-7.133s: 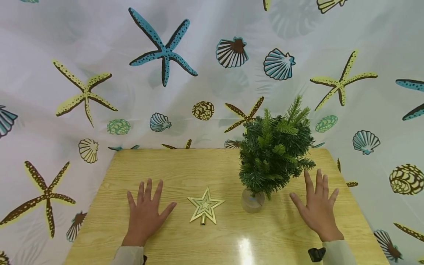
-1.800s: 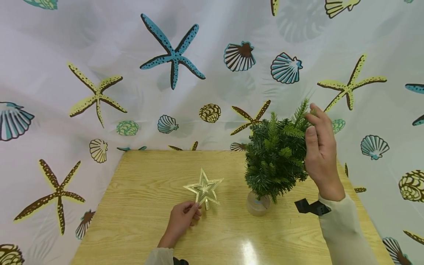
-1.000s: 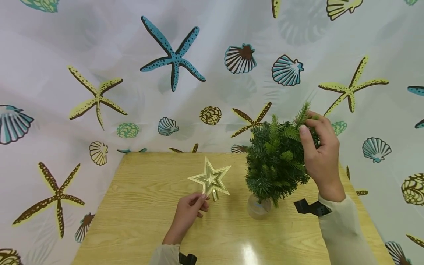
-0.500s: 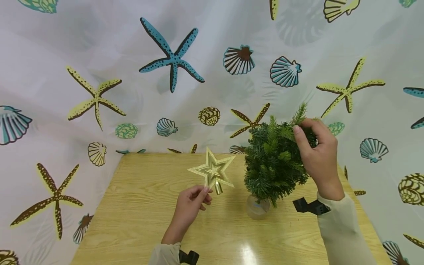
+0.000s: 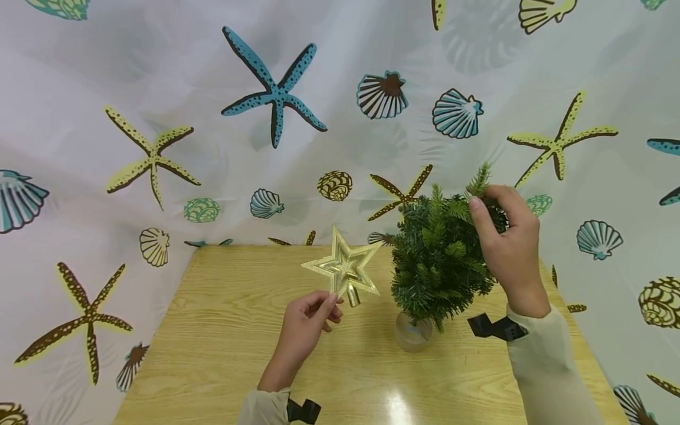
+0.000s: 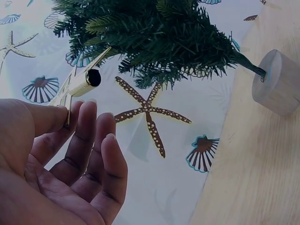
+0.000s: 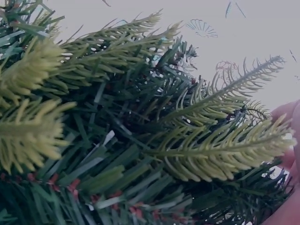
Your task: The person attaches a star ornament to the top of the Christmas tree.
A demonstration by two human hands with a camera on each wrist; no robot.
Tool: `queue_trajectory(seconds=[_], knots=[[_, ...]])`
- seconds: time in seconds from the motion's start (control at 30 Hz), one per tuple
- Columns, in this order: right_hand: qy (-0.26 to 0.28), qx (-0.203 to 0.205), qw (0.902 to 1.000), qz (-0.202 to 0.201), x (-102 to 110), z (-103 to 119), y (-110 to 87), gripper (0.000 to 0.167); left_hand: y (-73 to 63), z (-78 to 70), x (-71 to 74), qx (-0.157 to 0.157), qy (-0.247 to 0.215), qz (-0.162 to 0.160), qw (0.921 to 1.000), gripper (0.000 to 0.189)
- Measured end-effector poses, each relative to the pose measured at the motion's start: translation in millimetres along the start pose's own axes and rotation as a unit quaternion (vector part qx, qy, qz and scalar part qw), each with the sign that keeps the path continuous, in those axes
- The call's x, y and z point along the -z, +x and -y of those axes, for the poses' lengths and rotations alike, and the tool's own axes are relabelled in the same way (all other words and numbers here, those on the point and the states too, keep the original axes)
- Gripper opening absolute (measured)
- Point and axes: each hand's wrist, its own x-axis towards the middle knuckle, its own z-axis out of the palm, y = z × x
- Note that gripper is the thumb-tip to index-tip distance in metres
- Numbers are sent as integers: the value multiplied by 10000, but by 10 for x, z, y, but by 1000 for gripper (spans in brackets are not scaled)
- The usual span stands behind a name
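Note:
My left hand (image 5: 300,330) pinches a gold star tree topper (image 5: 344,267) by one lower point, lifted above the table left of the tree. In the left wrist view the topper's hollow socket (image 6: 84,83) faces the camera, and the other fingers (image 6: 110,173) curl beneath. A small artificial Christmas tree (image 5: 441,260) stands on a round pale base (image 5: 413,334). Curled around its top right, my right hand (image 5: 514,251) holds a branch between thumb and fingers. Light green sprigs (image 7: 220,150) fill the right wrist view, where only a bit of the hand shows.
A wooden table (image 5: 223,330) carries the tree. Behind it and at both sides hangs a white cloth (image 5: 329,47) printed with starfish and shells. Dark wrist devices (image 5: 304,411) sit at both sleeves.
From flat on the table, my left hand has gripped the star, lifted it and carried it towards the tree. My right hand has risen from the table to hold the tree's top.

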Motion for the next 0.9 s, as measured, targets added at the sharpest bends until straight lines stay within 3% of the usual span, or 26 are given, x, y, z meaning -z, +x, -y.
queue_trajectory(seconds=[0.4, 0.7, 0.9], knots=[[-471, 710, 9962, -179, 5, -83, 69, 25, 21, -157, -9, -218, 49, -8, 9997, 22], [-423, 729, 9955, -429, 4, -96, 95, 15, 84, -401, -45, -752, 177, 130, 9969, 23], [-399, 707, 9960, -380, 1, -83, 86, 13, 106, -555, -82, -1039, 78, 155, 9944, 21]])
